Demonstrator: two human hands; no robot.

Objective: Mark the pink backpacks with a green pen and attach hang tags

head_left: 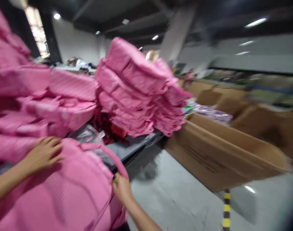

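A large pink backpack (71, 189) fills the lower left, its padded back and looped strap facing up. My left hand (45, 150) lies on its upper part, fingers spread and holding nothing. At the backpack's right edge, by the loop of strap, my right hand (122, 189) is closed on the bag. A small green spot shows near the right thumb; what it is, I cannot make out. Just beyond are piled pink backpacks (59, 109) on the left and a tall stack of pink bags (134, 86) farther along the table.
Red straps (112, 130) and clear plastic (86, 134) lie on the grey table (134, 146) between the piles. An open cardboard box (209, 157) stands on the floor to the right, with more cartons behind. Yellow-and-black tape (226, 208) marks the floor.
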